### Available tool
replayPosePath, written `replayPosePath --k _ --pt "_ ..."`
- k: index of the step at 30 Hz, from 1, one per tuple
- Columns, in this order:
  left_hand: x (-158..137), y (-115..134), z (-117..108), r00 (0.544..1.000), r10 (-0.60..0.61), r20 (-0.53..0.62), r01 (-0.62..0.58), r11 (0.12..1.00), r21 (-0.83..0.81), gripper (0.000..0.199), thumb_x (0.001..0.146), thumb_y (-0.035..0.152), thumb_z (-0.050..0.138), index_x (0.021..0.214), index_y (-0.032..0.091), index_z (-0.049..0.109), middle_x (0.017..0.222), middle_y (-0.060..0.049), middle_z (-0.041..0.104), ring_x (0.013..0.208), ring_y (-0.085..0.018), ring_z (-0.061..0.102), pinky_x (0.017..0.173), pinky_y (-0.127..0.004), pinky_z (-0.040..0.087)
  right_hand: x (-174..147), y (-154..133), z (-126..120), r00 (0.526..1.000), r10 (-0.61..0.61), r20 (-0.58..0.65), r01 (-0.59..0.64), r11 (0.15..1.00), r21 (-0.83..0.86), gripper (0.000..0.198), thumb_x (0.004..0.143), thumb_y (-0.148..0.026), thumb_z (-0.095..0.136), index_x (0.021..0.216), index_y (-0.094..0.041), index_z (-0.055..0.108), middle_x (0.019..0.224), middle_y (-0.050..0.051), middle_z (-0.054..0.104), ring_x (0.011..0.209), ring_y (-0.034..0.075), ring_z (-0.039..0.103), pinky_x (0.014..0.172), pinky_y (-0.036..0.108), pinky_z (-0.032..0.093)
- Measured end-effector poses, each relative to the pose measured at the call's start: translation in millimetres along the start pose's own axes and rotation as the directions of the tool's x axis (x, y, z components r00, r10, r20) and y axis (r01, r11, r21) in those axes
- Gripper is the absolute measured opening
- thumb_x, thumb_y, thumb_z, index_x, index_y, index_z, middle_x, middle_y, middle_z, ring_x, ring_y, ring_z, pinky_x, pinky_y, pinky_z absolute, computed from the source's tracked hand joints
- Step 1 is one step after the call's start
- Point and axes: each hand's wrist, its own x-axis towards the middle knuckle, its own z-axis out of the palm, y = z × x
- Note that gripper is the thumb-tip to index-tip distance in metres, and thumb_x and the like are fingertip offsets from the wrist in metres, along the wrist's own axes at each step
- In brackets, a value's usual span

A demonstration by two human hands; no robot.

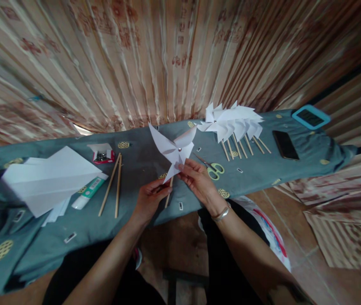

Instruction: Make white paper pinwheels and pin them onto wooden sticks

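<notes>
A white paper pinwheel point(183, 143) with a silvery pin at its centre is held up between my hands, above the table's front half. My left hand point(150, 197) is closed around its wooden stick point(168, 195), below the blades. With thumb and fingers, my right hand point(196, 178) pinches the pinwheel's lower blade near the stick. Just right of that hand lies a pair of scissors point(214, 170) with light green handles. Two loose wooden sticks point(117, 186) rest to the left of my left hand.
Finished-looking pinwheels point(231, 120) lie overlapped at the back right. Beyond them are a dark phone point(285, 145) and a blue-framed device point(311, 117). On the left are white paper sheets point(53, 173), a green-and-white glue tube point(89, 190) and a red box of pins point(103, 156). A curtain hangs behind.
</notes>
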Motion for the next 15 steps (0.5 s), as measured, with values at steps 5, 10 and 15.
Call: replayPosePath --k 5,10,15 --pt "-0.8 2.0 1.2 1.0 -0.012 0.012 0.012 0.999 -0.04 0.036 0.055 0.032 0.086 0.088 0.02 0.08 0.095 -0.006 0.079 0.098 -0.026 0.07 0.098 -0.042 0.048 -1.7 6.8 1.9 1.0 -0.004 0.016 0.005 0.998 -0.067 0.03 0.056 -0.027 0.09 0.082 -0.022 0.075 0.082 -0.001 0.078 0.066 0.011 0.068 0.059 0.02 0.056" --pt "0.1 3.4 0.1 1.0 0.009 0.015 -0.009 0.999 -0.037 0.036 0.056 0.032 0.084 0.09 0.021 0.08 0.097 -0.006 0.079 0.101 -0.027 0.07 0.099 -0.043 0.049 -3.2 7.8 3.5 0.999 -0.021 0.038 0.026 0.993 -0.119 0.032 0.057 -0.032 0.09 0.085 -0.023 0.076 0.082 -0.001 0.077 0.066 0.012 0.067 0.061 0.023 0.055" --pt "2.8 3.9 -4.5 0.999 0.035 -0.022 -0.036 0.998 -0.049 0.037 0.056 0.032 0.085 0.09 0.02 0.08 0.097 -0.006 0.079 0.097 -0.026 0.071 0.096 -0.04 0.051 -5.8 3.0 -2.9 0.997 -0.063 -0.048 0.052 0.977 -0.204 0.036 0.057 -0.041 0.089 0.083 -0.022 0.076 0.07 -0.002 0.075 0.062 0.011 0.066 0.056 0.022 0.051"
